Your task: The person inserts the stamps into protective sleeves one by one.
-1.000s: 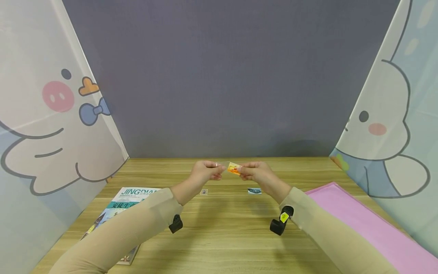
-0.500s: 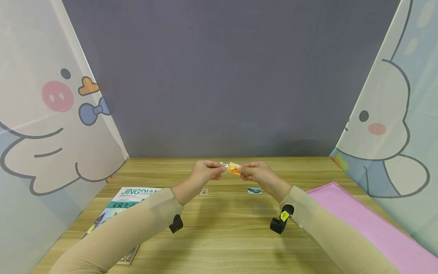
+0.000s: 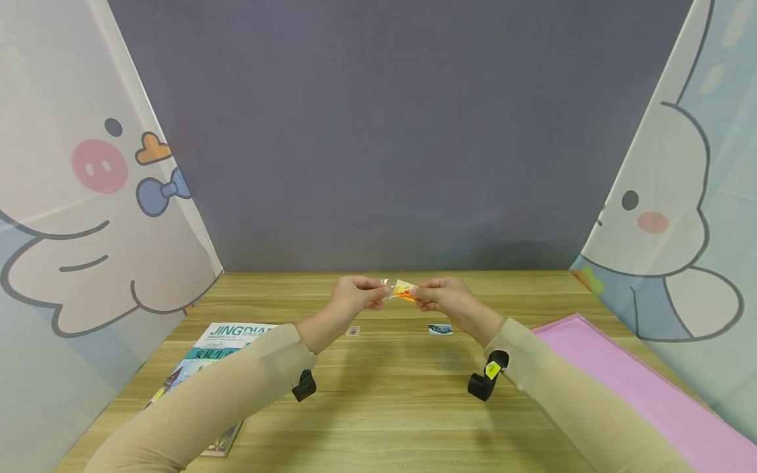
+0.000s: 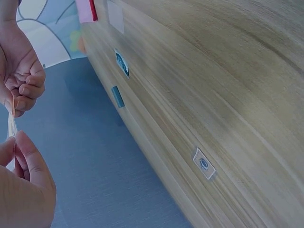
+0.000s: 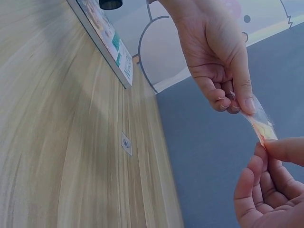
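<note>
Both hands meet above the far part of the table. My right hand [image 3: 443, 294] pinches a small yellow-and-orange stamp [image 3: 403, 290] between thumb and fingers. My left hand [image 3: 357, 295] pinches the end of a clear plastic sleeve [image 5: 257, 110], which stretches to the stamp in the right wrist view. Whether the stamp is fully inside the sleeve, I cannot tell. On the table below lie a small pale stamp [image 3: 352, 331] near the left wrist and a blue picture stamp [image 3: 440, 329] near the right. Another small blue-green piece [image 4: 118, 96] shows in the left wrist view.
A book [image 3: 219, 351] lies at the left of the wooden table [image 3: 378, 407], partly under the left sleeve. At the right is a pink mat [image 3: 627, 381]. A grey panel [image 3: 378, 144] closes the back, with cartoon-printed cloths at both sides.
The clear plastic between the fingertips has shifted slightly and shows more beside the left thumb than a second ago. Both hands have stayed nearly in place.
</note>
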Demonstrator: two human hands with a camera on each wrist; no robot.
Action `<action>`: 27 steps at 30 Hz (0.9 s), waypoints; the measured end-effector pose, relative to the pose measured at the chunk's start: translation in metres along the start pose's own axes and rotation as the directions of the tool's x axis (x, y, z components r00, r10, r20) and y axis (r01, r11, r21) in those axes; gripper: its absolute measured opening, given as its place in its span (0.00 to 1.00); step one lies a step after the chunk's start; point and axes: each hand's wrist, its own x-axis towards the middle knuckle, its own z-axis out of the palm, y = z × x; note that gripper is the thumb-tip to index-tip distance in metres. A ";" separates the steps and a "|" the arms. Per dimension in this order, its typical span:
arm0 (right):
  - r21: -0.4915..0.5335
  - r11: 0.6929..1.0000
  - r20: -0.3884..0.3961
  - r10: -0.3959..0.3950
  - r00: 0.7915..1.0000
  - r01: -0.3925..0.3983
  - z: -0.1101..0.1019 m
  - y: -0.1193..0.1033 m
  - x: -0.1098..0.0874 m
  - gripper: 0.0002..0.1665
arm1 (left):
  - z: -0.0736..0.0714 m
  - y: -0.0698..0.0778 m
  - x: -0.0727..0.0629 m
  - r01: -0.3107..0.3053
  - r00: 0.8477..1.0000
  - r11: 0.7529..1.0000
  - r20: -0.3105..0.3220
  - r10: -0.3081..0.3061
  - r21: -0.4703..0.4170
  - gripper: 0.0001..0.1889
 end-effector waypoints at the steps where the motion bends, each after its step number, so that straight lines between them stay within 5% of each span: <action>1: -0.002 1.000 0.006 0.001 1.000 -0.001 0.000 0.000 0.000 0.15 | 0.000 0.000 0.000 -0.002 1.000 1.000 0.003 0.002 0.002 0.08; 27: -0.097 0.992 0.043 -0.075 0.996 0.078 0.000 -0.001 -0.001 0.15 | 0.005 -0.004 -0.001 0.008 0.998 1.000 0.062 -0.009 0.024 0.09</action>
